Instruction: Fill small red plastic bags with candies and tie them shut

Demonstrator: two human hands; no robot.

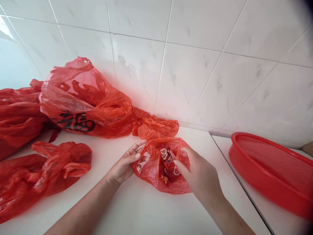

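Note:
A thin red plastic bag [156,182] lies in front of me with its mouth open. Inside it are several small red, glossy wrapped packets [168,160], one with a white heart and dark characters. My left hand [128,163] is closed on the left rim of the bag, thumb outside and fingertips showing through the thin film. My right hand [200,173] reaches over the right side of the mouth, thumb and forefinger apart, with one fingertip at the packets. Its other fingers are hidden behind the hand.
At the back left stands a larger red bag [107,120] with black characters, beside a crumpled red bag [157,127]. Another red bag [56,169] lies at the left. A red mesh basket [259,182] sits right, beyond a seam in the white table [127,209]. White tiles [195,75] rise behind.

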